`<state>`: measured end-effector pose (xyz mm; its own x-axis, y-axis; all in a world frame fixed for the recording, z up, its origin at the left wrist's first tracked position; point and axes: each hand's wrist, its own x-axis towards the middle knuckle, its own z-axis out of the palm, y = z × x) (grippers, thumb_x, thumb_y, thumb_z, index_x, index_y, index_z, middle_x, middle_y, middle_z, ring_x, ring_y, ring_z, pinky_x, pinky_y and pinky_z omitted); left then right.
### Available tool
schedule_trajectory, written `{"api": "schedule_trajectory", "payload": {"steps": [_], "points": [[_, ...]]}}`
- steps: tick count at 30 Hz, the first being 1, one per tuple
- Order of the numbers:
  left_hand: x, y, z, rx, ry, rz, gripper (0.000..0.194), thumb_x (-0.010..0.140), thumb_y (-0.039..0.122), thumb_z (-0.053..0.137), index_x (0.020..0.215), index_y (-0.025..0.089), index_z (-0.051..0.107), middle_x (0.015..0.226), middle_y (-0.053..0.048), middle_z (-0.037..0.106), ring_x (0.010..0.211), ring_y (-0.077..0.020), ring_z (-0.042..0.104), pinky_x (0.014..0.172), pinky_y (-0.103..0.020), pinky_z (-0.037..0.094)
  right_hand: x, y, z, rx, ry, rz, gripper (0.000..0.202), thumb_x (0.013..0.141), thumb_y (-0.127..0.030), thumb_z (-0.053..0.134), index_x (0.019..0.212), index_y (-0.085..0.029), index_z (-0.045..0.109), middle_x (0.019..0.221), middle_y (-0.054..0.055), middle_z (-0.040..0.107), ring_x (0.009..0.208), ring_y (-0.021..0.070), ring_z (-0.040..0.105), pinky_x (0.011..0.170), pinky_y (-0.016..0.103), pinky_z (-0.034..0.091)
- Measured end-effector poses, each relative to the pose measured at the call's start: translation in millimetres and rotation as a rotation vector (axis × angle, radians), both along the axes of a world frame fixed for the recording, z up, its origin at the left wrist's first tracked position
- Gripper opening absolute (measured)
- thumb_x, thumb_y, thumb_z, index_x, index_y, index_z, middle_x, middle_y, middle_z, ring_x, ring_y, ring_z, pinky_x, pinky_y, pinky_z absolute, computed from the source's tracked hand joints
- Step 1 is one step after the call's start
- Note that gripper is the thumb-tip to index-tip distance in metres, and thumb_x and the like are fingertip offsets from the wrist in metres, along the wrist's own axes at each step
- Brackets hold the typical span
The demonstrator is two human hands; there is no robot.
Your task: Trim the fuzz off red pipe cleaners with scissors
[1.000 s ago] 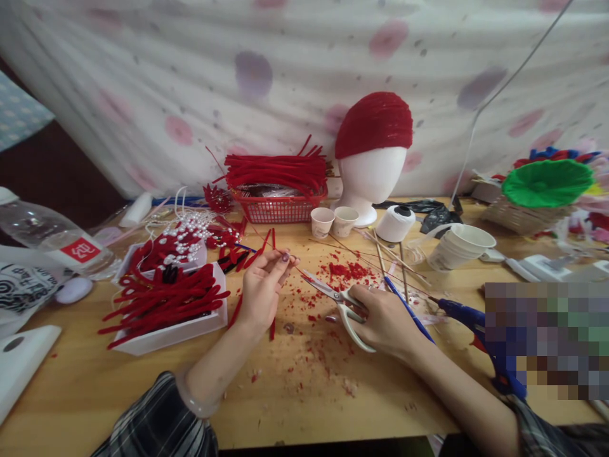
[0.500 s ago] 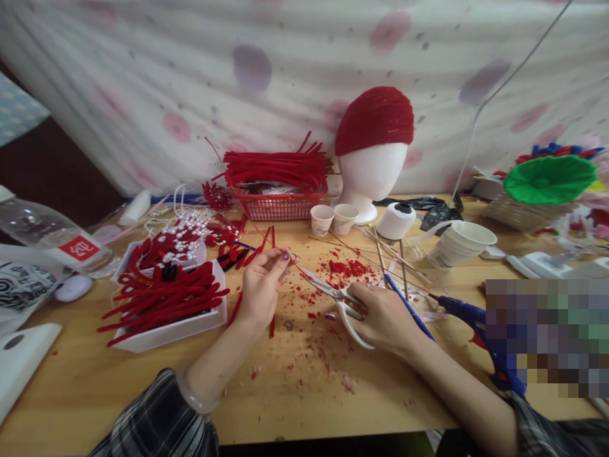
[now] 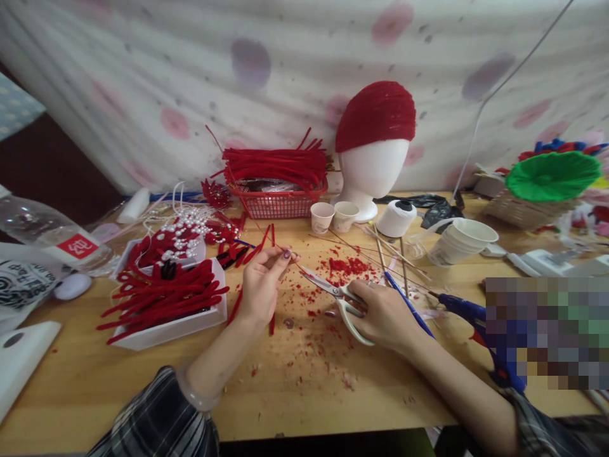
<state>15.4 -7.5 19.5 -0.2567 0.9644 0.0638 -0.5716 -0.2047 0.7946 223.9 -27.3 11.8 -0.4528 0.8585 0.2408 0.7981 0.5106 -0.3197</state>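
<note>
The left hand [image 3: 261,282] pinched a thin red strand [image 3: 301,270] between thumb and fingertips, its lower end slanting toward the right; the right hand [image 3: 385,314] was curled round the pale handles of the scissors [image 3: 337,292], whose blades pointed left and lay along that end, though the strand was too fine to tell whether they actually touched it; under and beyond the blades, red clippings [image 3: 349,268] were heaped and scattered over the wooden table [image 3: 285,406]; just right of the right hand lay a blue pen [image 3: 409,304], and farther right a blue glue gun [image 3: 461,310]; left of the left hand stood a white tray [image 3: 164,336] piled with red fuzzy stems [image 3: 166,292], with white pearl strands [image 3: 190,235] behind; past the hands were two small paper cups [image 3: 322,218], a white thread spool [image 3: 396,219] and a red basket [image 3: 283,206] of more stems; beside the basket stood a white foam head [image 3: 373,168], its crown covered in red.
</note>
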Motion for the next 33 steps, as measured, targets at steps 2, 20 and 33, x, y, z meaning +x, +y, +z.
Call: {"api": "schedule_trajectory", "payload": {"steps": [2,20,33], "points": [[0.2,0.0,-0.4,0.002,0.001,-0.002,0.013,0.062,0.017,0.078,0.072,0.016,0.07,0.074,0.0,0.07,0.072,-0.0102,0.066,0.079,-0.026,0.051,0.2,0.5,-0.6,0.001,-0.01,-0.001,0.028,0.081,-0.041,0.052,0.065,-0.021,0.04,0.057,-0.001,0.049,0.052,0.0112,0.043,0.052,0.025,0.023],[4.6,-5.6,-2.1,-0.043,-0.016,-0.039,0.015,0.063,0.019,0.078,0.075,0.015,0.069,0.074,-0.001,0.07,0.074,-0.0117,0.066,0.083,-0.028,0.05,-1.6,-0.2,0.8,-0.021,-0.013,-0.007,0.031,0.082,-0.045,0.051,0.064,-0.022,0.04,0.055,-0.001,0.049,0.05,0.0111,0.042,0.051,0.025,0.022],[6.8,-6.2,-1.8,-0.051,-0.06,-0.049,0.016,0.062,0.017,0.079,0.074,0.015,0.069,0.076,0.0,0.069,0.074,-0.0117,0.066,0.081,-0.028,0.051,-3.0,-0.4,2.1,-0.028,-0.018,0.012,0.034,0.083,-0.05,0.05,0.066,-0.022,0.04,0.056,-0.001,0.049,0.05,0.0112,0.042,0.051,0.025,0.023]]}}
